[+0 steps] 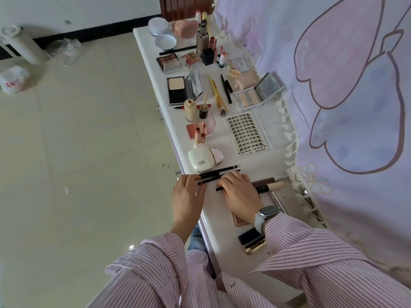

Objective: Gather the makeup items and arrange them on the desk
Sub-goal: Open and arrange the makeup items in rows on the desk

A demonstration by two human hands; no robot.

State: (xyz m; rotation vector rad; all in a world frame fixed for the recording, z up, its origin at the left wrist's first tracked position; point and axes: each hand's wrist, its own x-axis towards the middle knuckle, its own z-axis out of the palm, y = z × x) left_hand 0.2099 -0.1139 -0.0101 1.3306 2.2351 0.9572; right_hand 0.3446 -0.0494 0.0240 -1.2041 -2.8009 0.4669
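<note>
bright daylight | soft shadows | floor (pixel 73 134) glare | edges bowed

Hands (pixel 189 196): two, both over the bench (pixel 222 218)
Black pencils (pixel 218 171) by the fingers: about four, some partly covered
Open palettes and compacts (pixel 176 88): six that I can count
Lash tray (pixel 246 132): one
Round white jars (pixel 158 25): two
Small pink tubes (pixel 200 135) standing together: two
Plastic bags on the floor (pixel 13 80): two
Wristwatch (pixel 268 212): one
</note>
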